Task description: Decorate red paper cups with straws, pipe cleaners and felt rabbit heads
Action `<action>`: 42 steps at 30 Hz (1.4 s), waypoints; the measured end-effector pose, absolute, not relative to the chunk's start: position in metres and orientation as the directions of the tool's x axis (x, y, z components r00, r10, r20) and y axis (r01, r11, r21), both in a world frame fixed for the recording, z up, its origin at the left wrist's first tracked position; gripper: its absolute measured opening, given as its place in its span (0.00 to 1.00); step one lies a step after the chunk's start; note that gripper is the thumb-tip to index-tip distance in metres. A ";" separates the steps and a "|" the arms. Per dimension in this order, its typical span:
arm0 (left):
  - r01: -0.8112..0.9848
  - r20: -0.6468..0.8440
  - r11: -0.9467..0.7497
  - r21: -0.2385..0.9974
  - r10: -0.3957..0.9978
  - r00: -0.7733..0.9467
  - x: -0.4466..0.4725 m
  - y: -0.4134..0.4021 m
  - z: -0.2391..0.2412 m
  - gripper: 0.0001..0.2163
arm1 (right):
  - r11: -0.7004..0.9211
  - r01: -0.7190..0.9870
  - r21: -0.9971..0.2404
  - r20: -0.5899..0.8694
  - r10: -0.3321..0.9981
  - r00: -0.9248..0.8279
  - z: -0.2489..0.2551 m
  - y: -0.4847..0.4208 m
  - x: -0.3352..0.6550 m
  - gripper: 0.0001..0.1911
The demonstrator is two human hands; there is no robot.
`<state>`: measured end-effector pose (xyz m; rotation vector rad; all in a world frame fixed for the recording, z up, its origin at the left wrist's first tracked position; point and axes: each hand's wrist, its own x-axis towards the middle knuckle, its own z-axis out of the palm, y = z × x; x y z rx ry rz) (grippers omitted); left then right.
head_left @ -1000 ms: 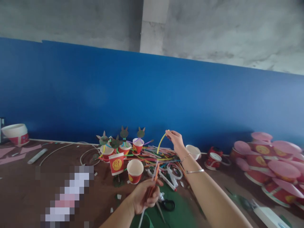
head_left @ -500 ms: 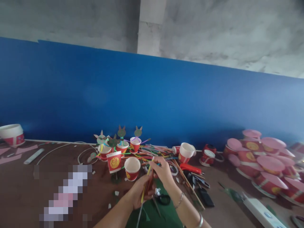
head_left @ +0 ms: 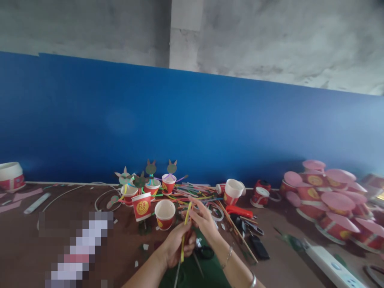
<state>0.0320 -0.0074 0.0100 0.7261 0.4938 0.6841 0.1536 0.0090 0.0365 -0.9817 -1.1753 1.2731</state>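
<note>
A thin yellow strip (head_left: pixel 183 242), perhaps a straw or folded paper, stands at a slant between my hands. My left hand (head_left: pixel 177 245) is closed round its lower part. At the upper end, the fingers of my right hand (head_left: pixel 204 219) pinch the strip. A thin pale strip (head_left: pixel 177 274) hangs below my left hand. Just beneath the hands lie scissors with black handles (head_left: pixel 206 252) on dark green material (head_left: pixel 192 276). Nearest to my left hand is a red and white paper cup (head_left: pixel 165 216), upright with its mouth open.
Paper cups with animal-head cutouts (head_left: pixel 151 168) stand behind, beside a heap of coloured sticks (head_left: pixel 195 191). On the right are a red-handled tool (head_left: pixel 239 211), a black object (head_left: pixel 259 247), a power strip (head_left: pixel 333 264) and stacked cups with pink discs (head_left: pixel 337 200). A blue panel (head_left: pixel 192 128) backs the table.
The view has shifted slightly. My right fingers have straightened somewhat along the top of the yellow strip, and my left hand still grips it lower down.
</note>
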 end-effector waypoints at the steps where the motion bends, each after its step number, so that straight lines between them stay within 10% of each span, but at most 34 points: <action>1: -0.389 -0.179 0.550 0.739 0.717 0.674 0.032 -0.008 0.011 0.18 | 0.096 -0.145 -0.985 0.106 0.992 -0.065 0.037 0.009 0.153 0.30; 32: -0.448 -0.132 0.397 0.801 0.847 0.515 0.043 -0.016 0.025 0.22 | 0.023 -0.179 -0.984 0.041 0.994 -0.099 0.040 0.013 0.159 0.26; 37: -0.466 -0.134 0.393 0.793 0.858 0.496 0.037 -0.011 0.026 0.21 | 0.146 0.217 -0.965 0.144 0.989 -0.023 0.051 0.015 0.171 0.17; 42: -0.528 -0.119 0.362 0.768 0.892 0.437 0.029 -0.003 0.028 0.19 | 0.289 0.768 -0.572 0.008 0.938 -0.347 0.068 -0.004 0.195 0.12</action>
